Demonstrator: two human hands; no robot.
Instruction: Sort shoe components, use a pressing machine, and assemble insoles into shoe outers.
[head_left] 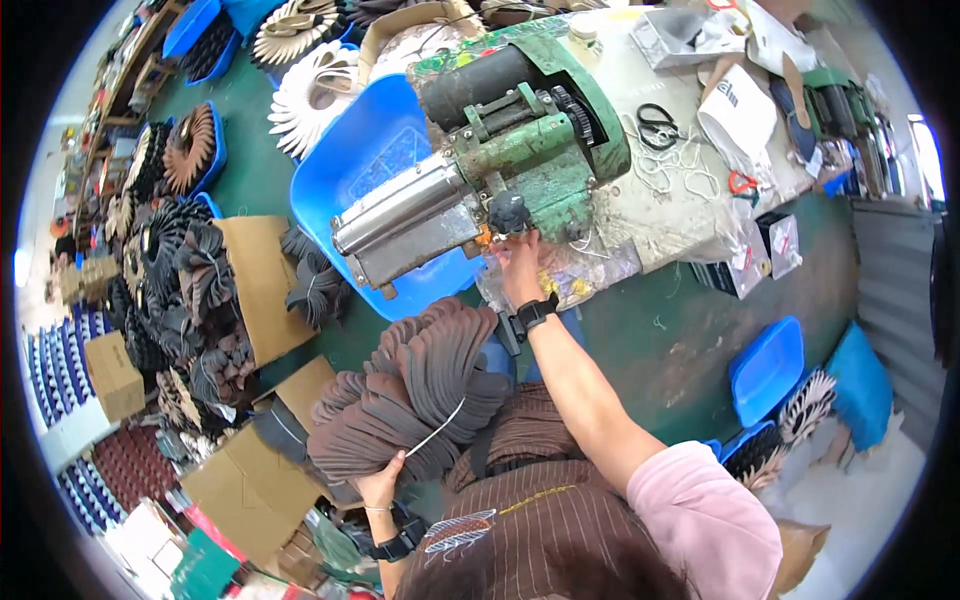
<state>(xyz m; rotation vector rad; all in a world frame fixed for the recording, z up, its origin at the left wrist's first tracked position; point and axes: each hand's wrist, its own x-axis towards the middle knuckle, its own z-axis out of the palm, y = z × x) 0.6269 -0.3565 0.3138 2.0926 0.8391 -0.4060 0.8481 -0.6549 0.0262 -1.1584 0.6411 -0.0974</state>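
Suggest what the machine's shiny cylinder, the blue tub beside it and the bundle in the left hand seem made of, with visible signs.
Shiny cylinder: probably polished steel, from its bright, silvery reflections.
Blue tub: likely moulded plastic, smooth and slightly glossy, with even colour and rounded corners.
Bundle: perhaps rubber or foam sheets, matt; the thin brown layers curve together, though leather is possible.

Most of the left hand (379,487) lay hidden beneath a bundle of brown, sole-shaped pieces (415,375), and what the right hand (518,272) touched below the black knob (509,212) of a green machine (535,150) could not be made out. The machine blocked part of a blue tub (345,165); the lower edge cropped the striped apron (520,535).
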